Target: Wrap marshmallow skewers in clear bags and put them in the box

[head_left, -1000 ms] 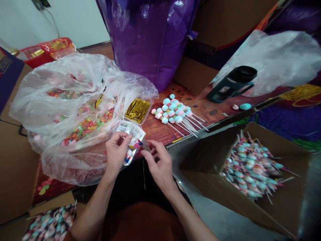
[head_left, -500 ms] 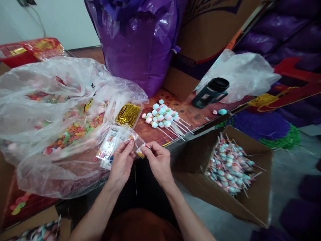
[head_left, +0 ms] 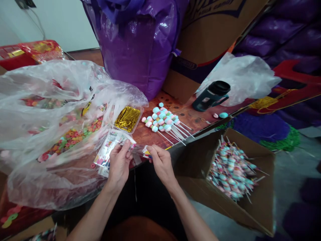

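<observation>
A small clear plastic bag with colourful print (head_left: pixel 146 152) is stretched between my two hands, bunched narrow in the middle. My left hand (head_left: pixel 120 162) pinches one end with thumb and fingers. The other end is gripped by my right hand (head_left: pixel 162 163), its fingers curled in. Under and beside the left hand lies a stack of printed clear bags (head_left: pixel 103 154). Just beyond it, gold twist ties (head_left: pixel 128 118) fill a clear tray. To the right of that, marshmallow candy skewers (head_left: pixel 163 119) in pink, blue and white lie piled on the table, sticks pointing toward me.
A big clear sack of ring candies (head_left: pixel 72 137) spreads over the table's left side. At the right, below table height, a cardboard box (head_left: pixel 260 197) holds many wrapped skewers. Behind stand a purple bag (head_left: pixel 135 50), a large carton (head_left: pixel 213 36) and a dark travel mug (head_left: pixel 210 97).
My hands have drawn slightly apart, and the bag between them has gone from loosely spread to pulled taut and narrow. The right hand has closed more tightly. The camera view has shifted slightly.
</observation>
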Demonstrator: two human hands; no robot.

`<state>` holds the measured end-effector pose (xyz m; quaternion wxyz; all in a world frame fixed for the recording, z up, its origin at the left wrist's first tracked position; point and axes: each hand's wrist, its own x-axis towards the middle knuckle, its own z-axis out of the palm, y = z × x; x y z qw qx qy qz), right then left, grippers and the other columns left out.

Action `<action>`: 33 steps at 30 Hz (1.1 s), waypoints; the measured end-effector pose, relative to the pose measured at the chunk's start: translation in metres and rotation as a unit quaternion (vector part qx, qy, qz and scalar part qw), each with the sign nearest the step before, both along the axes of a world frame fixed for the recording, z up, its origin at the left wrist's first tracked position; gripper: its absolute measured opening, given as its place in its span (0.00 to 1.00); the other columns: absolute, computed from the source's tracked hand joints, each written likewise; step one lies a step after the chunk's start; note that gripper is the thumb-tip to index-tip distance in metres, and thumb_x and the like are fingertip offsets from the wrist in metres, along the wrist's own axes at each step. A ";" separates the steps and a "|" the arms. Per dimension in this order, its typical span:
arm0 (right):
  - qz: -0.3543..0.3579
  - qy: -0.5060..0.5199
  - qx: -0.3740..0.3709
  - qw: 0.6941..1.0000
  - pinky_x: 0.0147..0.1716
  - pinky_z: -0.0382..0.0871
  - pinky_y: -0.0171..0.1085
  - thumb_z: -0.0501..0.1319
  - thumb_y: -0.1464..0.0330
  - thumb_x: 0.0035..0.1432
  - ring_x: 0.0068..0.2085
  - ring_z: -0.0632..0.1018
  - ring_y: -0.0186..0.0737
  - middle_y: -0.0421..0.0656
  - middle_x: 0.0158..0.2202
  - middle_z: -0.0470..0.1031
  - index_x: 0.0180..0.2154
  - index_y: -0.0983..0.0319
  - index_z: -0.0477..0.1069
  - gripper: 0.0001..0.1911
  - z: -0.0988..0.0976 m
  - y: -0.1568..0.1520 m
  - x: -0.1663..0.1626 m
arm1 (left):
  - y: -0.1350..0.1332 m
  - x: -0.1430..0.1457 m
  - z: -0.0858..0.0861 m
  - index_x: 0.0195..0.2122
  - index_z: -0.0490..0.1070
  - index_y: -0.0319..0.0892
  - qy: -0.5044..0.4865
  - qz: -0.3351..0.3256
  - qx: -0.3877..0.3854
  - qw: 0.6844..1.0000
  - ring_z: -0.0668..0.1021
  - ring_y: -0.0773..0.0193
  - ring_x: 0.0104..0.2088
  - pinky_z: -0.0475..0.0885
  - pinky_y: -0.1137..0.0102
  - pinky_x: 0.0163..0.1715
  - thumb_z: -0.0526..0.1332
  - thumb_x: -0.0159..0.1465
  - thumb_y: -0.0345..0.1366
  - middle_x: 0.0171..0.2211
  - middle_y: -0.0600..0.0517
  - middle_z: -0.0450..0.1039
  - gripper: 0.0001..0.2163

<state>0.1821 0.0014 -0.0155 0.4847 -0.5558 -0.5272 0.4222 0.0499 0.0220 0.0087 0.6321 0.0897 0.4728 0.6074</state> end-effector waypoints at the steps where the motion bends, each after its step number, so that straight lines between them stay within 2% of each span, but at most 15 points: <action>1: -0.007 -0.012 0.005 1.000 0.25 0.55 0.33 0.55 0.57 0.68 0.24 0.61 0.31 0.34 0.20 0.57 0.21 0.59 0.56 0.25 -0.001 0.002 0.001 | 0.002 0.001 -0.001 0.26 0.68 0.39 0.006 0.012 0.006 1.000 0.62 0.79 0.17 0.59 0.80 0.17 0.81 0.38 0.37 0.20 0.63 0.64 0.23; 4: -0.048 -0.089 0.039 0.994 0.26 0.56 0.33 0.54 0.59 0.69 0.24 0.62 0.31 0.34 0.21 0.59 0.22 0.60 0.59 0.23 -0.003 0.011 0.008 | 0.004 0.003 -0.003 0.26 0.68 0.38 0.033 0.050 0.027 0.998 0.63 0.79 0.19 0.59 0.80 0.17 0.81 0.40 0.40 0.21 0.62 0.65 0.22; 6: -0.104 -0.179 0.086 0.975 0.30 0.60 0.34 0.54 0.62 0.70 0.26 0.67 0.33 0.37 0.23 0.67 0.25 0.60 0.66 0.20 -0.006 0.019 0.020 | 0.006 0.002 -0.003 0.26 0.69 0.38 0.043 0.074 0.038 0.996 0.65 0.78 0.20 0.60 0.79 0.18 0.81 0.40 0.40 0.22 0.61 0.66 0.22; 8: -0.175 -0.285 0.144 0.931 0.36 0.64 0.36 0.55 0.64 0.69 0.31 0.72 0.38 0.41 0.29 0.75 0.31 0.60 0.72 0.15 -0.009 0.028 0.035 | 0.008 -0.001 -0.002 0.27 0.70 0.38 0.043 0.090 0.044 0.994 0.65 0.78 0.21 0.61 0.80 0.19 0.81 0.39 0.39 0.24 0.61 0.67 0.23; 11: -0.260 -0.424 0.195 0.846 0.42 0.64 0.40 0.57 0.66 0.68 0.38 0.74 0.44 0.48 0.36 0.79 0.38 0.62 0.76 0.10 -0.014 0.040 0.058 | 0.011 -0.006 -0.002 0.29 0.71 0.37 0.034 0.096 0.045 0.994 0.65 0.78 0.21 0.61 0.80 0.19 0.81 0.38 0.38 0.24 0.60 0.68 0.23; 13: -0.287 -0.488 0.188 0.803 0.42 0.63 0.42 0.59 0.66 0.67 0.40 0.74 0.47 0.51 0.40 0.79 0.41 0.62 0.78 0.10 -0.016 0.047 0.069 | 0.013 -0.008 -0.003 0.29 0.72 0.37 0.028 0.101 0.040 0.994 0.66 0.77 0.21 0.62 0.80 0.19 0.81 0.38 0.39 0.25 0.59 0.69 0.23; 15: -0.287 -0.526 0.157 0.785 0.41 0.61 0.44 0.60 0.66 0.66 0.40 0.72 0.49 0.51 0.41 0.79 0.41 0.61 0.79 0.09 -0.017 0.054 0.078 | 0.015 -0.009 -0.005 0.28 0.71 0.37 0.023 0.111 0.035 0.993 0.67 0.77 0.22 0.63 0.79 0.20 0.81 0.38 0.39 0.25 0.59 0.70 0.23; 18: -0.262 -0.533 0.104 0.798 0.39 0.59 0.44 0.59 0.68 0.65 0.39 0.71 0.48 0.49 0.37 0.79 0.35 0.61 0.79 0.10 -0.020 0.063 0.086 | 0.017 -0.010 -0.005 0.27 0.71 0.38 0.018 0.127 0.029 0.991 0.69 0.76 0.22 0.65 0.79 0.21 0.82 0.38 0.39 0.25 0.58 0.71 0.23; 22: -0.246 -0.446 0.105 0.854 0.40 0.59 0.43 0.58 0.69 0.65 0.40 0.73 0.47 0.47 0.36 0.79 0.33 0.61 0.76 0.10 -0.023 0.060 0.086 | 0.020 -0.013 -0.002 0.29 0.72 0.38 0.009 0.142 0.026 0.990 0.71 0.75 0.22 0.66 0.79 0.22 0.82 0.36 0.40 0.25 0.59 0.73 0.24; 25: -0.250 -0.306 0.142 0.907 0.40 0.63 0.41 0.58 0.67 0.65 0.37 0.75 0.44 0.44 0.33 0.77 0.33 0.61 0.74 0.09 -0.017 0.040 0.078 | 0.023 -0.015 0.000 0.30 0.72 0.38 0.000 0.152 0.026 0.988 0.73 0.74 0.24 0.69 0.78 0.24 0.81 0.38 0.39 0.25 0.58 0.75 0.23; 28: -0.228 -0.178 0.133 0.948 0.36 0.65 0.37 0.60 0.65 0.64 0.32 0.74 0.39 0.40 0.30 0.74 0.33 0.61 0.74 0.09 -0.008 0.011 0.065 | 0.025 -0.018 -0.001 0.31 0.73 0.38 -0.016 0.151 0.025 0.988 0.75 0.73 0.25 0.71 0.77 0.27 0.80 0.42 0.38 0.26 0.57 0.76 0.21; 30: -0.202 -0.131 0.115 0.964 0.34 0.66 0.36 0.61 0.65 0.64 0.32 0.73 0.37 0.39 0.30 0.74 0.33 0.60 0.74 0.08 -0.002 -0.007 0.058 | 0.026 -0.019 -0.002 0.32 0.73 0.39 -0.025 0.151 0.023 0.988 0.76 0.73 0.25 0.71 0.77 0.27 0.80 0.44 0.37 0.26 0.57 0.76 0.19; 33: -0.178 -0.102 0.112 0.972 0.35 0.66 0.35 0.61 0.67 0.64 0.33 0.73 0.36 0.38 0.31 0.73 0.33 0.60 0.74 0.07 0.002 -0.025 0.052 | 0.026 -0.019 -0.002 0.32 0.72 0.39 -0.030 0.146 0.024 0.989 0.77 0.72 0.25 0.71 0.76 0.27 0.79 0.46 0.37 0.27 0.57 0.77 0.19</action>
